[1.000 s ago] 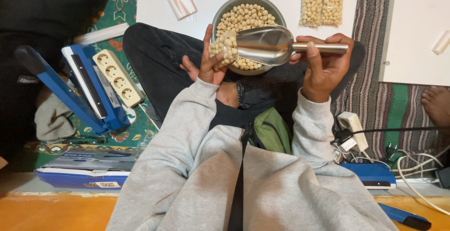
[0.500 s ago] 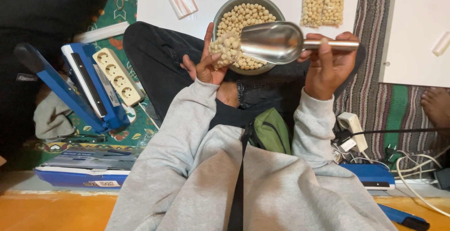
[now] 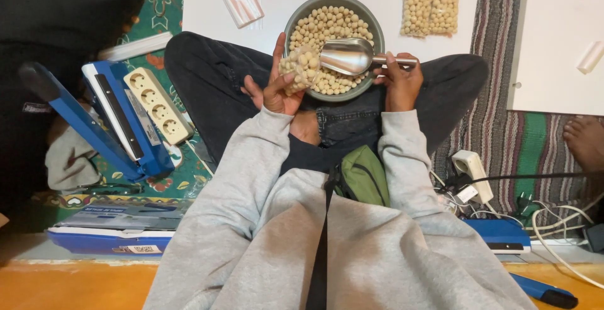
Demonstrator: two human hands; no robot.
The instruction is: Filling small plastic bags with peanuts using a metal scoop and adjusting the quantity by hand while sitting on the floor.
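Clear bag [image 3: 301, 66] of beans held in left hand [image 3: 277, 90]; right hand [image 3: 396, 80] grips metal scoop [image 3: 349, 56] beside it.

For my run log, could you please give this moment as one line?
left hand: holds small clear bag of beans | right hand: holds metal scoop over bowl | scoop mouth at bag

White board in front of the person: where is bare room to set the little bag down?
Bare board lies left of the folded strip, and between the bowl and the filled bag. Both hands crowd the bowl; cables clutter the right.
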